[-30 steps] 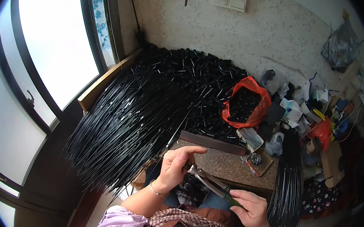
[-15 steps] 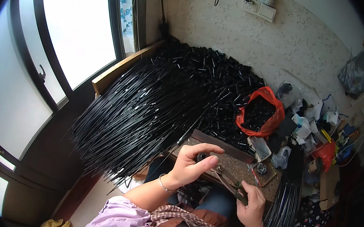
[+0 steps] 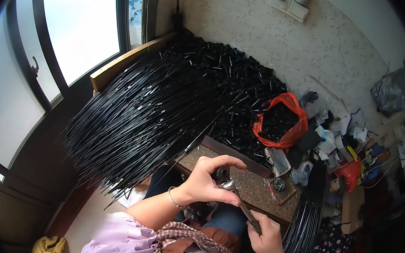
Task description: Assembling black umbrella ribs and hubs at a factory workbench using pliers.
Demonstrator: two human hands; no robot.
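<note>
My left hand (image 3: 207,181) curls around a short black cylindrical piece (image 3: 220,175) with a hole in its end, its thumb and forefinger held apart. In my right hand (image 3: 266,236) are pliers (image 3: 252,221) with greenish handles, pressed together. The metal jaws (image 3: 228,183) reach between the left thumb and forefinger, up against the end of the black piece; whether they grip it I cannot tell. Both hands are above the near edge of a speckled brown worktable (image 3: 193,161). The lower fingers of my left hand are hidden.
Long thin black rods (image 3: 125,114) fan out at left beside a heap of short black pieces (image 3: 227,70). An open red plastic bag (image 3: 304,124) holds more pieces. At right hang more black rods (image 3: 303,234); a small tray (image 3: 281,192) holds shiny metal bits.
The pliers' handles have come together, and their jaws have moved up to the black piece in my left hand. The whole view has shifted slightly.
</note>
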